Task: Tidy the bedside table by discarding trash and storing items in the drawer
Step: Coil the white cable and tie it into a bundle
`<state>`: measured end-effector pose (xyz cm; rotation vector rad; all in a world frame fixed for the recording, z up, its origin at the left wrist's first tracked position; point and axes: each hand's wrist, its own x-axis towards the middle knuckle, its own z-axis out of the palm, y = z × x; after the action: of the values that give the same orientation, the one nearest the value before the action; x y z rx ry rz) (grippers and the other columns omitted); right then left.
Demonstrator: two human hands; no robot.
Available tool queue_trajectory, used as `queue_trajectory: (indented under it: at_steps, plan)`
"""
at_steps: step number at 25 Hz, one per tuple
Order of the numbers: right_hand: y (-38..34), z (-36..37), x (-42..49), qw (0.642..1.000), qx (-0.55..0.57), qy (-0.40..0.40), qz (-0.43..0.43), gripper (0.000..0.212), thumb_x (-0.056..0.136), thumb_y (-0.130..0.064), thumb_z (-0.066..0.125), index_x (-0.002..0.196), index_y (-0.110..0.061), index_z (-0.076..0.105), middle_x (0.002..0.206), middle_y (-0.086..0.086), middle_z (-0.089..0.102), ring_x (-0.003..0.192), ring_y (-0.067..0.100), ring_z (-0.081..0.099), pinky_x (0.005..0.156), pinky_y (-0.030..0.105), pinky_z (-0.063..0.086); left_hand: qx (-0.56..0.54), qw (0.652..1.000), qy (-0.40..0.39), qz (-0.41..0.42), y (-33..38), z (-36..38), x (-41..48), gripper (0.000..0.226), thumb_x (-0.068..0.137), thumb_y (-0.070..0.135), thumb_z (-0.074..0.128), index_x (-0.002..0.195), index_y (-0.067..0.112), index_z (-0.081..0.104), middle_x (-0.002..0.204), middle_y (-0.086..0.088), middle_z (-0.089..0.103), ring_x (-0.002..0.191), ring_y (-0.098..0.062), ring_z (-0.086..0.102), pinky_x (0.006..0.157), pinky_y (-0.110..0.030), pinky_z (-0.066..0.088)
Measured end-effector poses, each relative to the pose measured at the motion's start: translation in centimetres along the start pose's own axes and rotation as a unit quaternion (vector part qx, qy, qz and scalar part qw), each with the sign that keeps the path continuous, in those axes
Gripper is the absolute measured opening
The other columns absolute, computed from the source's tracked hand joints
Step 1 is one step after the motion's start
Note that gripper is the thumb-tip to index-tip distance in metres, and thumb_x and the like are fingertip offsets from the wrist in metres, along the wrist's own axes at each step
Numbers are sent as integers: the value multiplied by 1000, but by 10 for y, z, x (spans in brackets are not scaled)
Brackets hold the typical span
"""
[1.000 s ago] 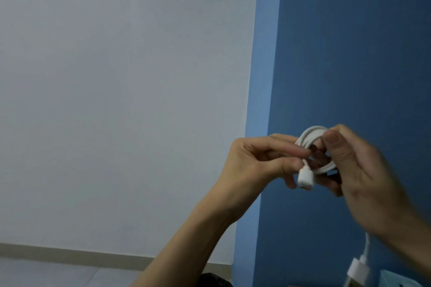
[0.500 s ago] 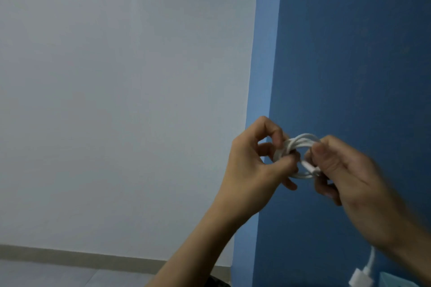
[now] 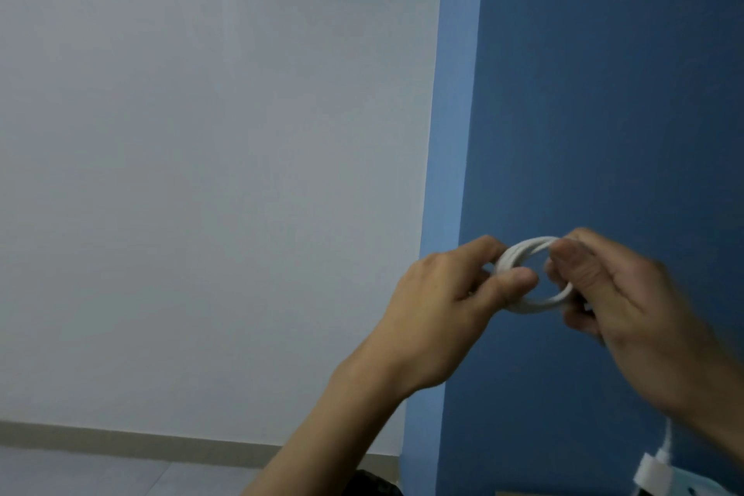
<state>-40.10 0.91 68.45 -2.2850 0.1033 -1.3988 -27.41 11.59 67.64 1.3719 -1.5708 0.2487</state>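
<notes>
A white charging cable [image 3: 523, 250] is wound into a small coil that I hold up in front of the blue wall. My left hand [image 3: 451, 306] pinches the coil's left side between thumb and fingers. My right hand [image 3: 620, 294] grips its right side, thumb on top. A loose end of the cable runs down behind my right forearm to a white plug [image 3: 656, 475] at the bottom right. The bedside table and its drawer are out of view.
A dark blue wall [image 3: 604, 93] fills the right, a white wall [image 3: 201, 133] the left, with a beige skirting board [image 3: 120, 439] low down. A dark object [image 3: 374, 485] shows at the bottom edge, and a pale blue item [image 3: 692, 489] at the bottom right.
The white connector that hung below my left thumb has gone out of sight into the coil. Both hands have kept turning the cable, and the coil now shows as an open ring.
</notes>
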Motion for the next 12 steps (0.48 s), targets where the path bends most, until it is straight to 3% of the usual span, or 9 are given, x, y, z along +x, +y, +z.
queue_trajectory:
  at_steps: [3, 6, 9, 12]
  plan:
    - [4, -2, 0, 999, -7, -35, 18, 57, 74, -69, 35, 72, -13, 48, 52, 2, 46, 41, 5, 36, 36, 22, 32, 55, 998, -17, -14, 1, -1, 0, 37, 87, 51, 40, 79, 18, 52, 51, 2, 51, 53, -12, 41, 56, -29, 35]
    - [3, 0, -2, 996, -46, -68, 19, 53, 76, -65, 33, 73, -16, 51, 58, 2, 50, 46, 5, 41, 46, 36, 41, 34, 997, -73, -11, 4, -2, -1, 39, 93, 49, 35, 80, 17, 54, 66, 3, 65, 64, -7, 49, 63, -23, 40]
    - [-1, 0, 0, 996, -56, -70, -10, 50, 78, -64, 32, 68, -18, 50, 58, 0, 52, 46, 6, 44, 45, 27, 40, -146, 989, -24, -18, 10, 11, 1, 24, 99, 34, 39, 97, 12, 47, 58, 8, 50, 52, -8, 47, 52, -19, 42]
    - [-2, -6, 1, 997, -18, -69, -19, 54, 76, -67, 37, 67, -16, 52, 50, 3, 44, 42, 5, 37, 41, 22, 32, -169, 984, 44, 20, 7, 17, 4, 13, 98, 23, 44, 90, 17, 53, 50, 11, 44, 45, -4, 37, 45, -12, 31]
